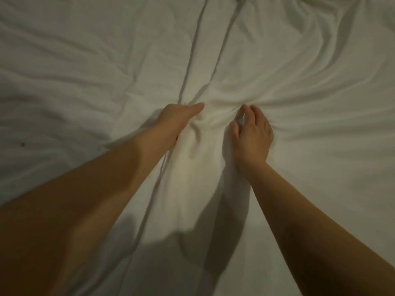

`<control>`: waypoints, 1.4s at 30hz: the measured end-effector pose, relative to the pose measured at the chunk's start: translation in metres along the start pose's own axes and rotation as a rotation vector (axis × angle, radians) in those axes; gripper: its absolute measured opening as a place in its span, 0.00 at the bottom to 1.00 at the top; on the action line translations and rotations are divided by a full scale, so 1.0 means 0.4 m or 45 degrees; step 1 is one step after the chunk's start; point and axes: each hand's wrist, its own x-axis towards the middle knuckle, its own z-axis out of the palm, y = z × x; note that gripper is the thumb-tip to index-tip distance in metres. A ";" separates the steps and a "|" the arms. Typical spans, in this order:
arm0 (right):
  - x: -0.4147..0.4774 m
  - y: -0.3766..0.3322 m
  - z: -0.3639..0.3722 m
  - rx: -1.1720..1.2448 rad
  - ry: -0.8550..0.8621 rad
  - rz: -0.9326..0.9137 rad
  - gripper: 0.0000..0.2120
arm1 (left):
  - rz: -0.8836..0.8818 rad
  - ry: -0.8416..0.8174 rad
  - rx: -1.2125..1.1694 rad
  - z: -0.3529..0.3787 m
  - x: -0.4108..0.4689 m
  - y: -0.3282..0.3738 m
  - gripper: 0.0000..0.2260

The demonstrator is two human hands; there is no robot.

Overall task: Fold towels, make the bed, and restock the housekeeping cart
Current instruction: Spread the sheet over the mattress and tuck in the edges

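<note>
With left grip (179,119) and right grip (253,135) each clamped on the bunched sheet (299,60), tension should be applied evenly.

A rumpled white sheet (299,67) covers the bed (64,184), bunched at its middle.

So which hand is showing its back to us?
The right hand: its back faces up, fingers curled into the white sheet. The left hand is turned on edge, its fingers hidden.
</note>
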 end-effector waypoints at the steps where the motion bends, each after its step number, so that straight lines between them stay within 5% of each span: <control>1: 0.020 -0.004 0.004 0.002 0.012 -0.010 0.25 | -0.012 -0.033 -0.012 0.014 0.019 0.026 0.20; 3: 0.060 -0.008 0.006 -0.003 0.036 -0.022 0.24 | 0.003 -0.038 -0.019 0.035 0.056 0.069 0.20; 8: 0.169 0.023 -0.009 -0.059 0.140 0.049 0.24 | 0.064 0.083 -0.331 0.023 0.126 0.043 0.02; 14: 0.273 0.070 -0.027 -0.220 0.031 0.121 0.26 | 0.030 0.225 -0.276 0.000 0.180 -0.004 0.04; 19: 0.403 0.049 0.000 -0.256 -0.048 0.149 0.28 | -0.051 -0.096 -0.149 0.032 0.252 0.098 0.24; 23: 0.449 0.048 0.040 -0.287 0.039 0.151 0.28 | -0.123 -0.318 -0.088 0.126 0.343 0.223 0.22; 31: 0.463 0.056 0.061 -0.293 0.053 0.153 0.29 | -0.016 -0.330 -0.334 0.186 0.459 0.250 0.10; 39: 0.457 0.014 -0.011 -0.157 -0.089 0.221 0.32 | 0.031 -0.085 -0.199 0.176 0.447 0.267 0.15; 42: 0.455 -0.006 -0.026 -0.175 -0.106 0.173 0.33 | 0.156 0.077 -0.072 0.141 0.433 0.279 0.07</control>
